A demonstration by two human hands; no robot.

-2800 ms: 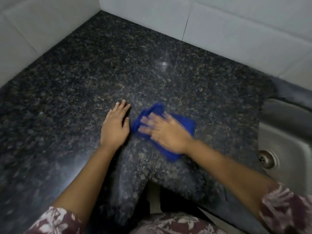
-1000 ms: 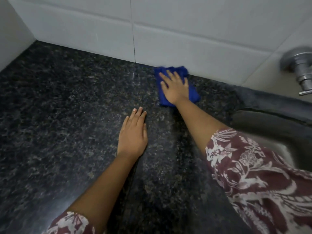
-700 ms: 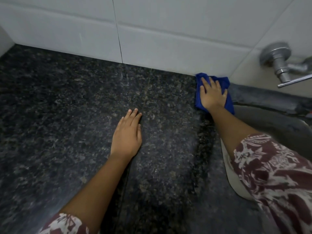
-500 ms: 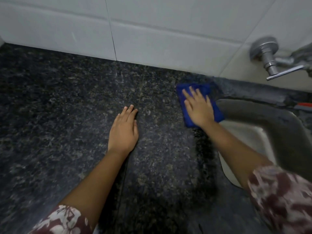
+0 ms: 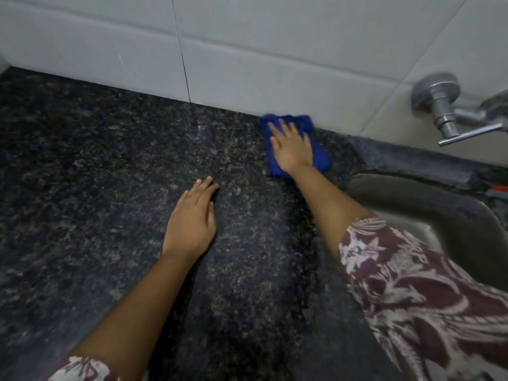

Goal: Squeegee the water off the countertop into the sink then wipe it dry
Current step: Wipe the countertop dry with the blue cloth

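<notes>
The cloth is now at the far edge of the tabletop, its top touching the foot of the wall, at about 1 o'clock from my left hand. Half a second ago it was nearer me, at the corner of the sink, so the stroke has gone from the sink lip out to the wall. My right hand lies flat on the cloth, fingers spread and straight, pressing rather than clutching. The left hand has not moved: palm down on the stone, released, holding nothing. The sink sits at 3 o'clock and the tap at 2 o'clock. I see no squeegee, so I judge this to be the drying pass, working the back strip. The blur hides any remaining wetness.
</notes>
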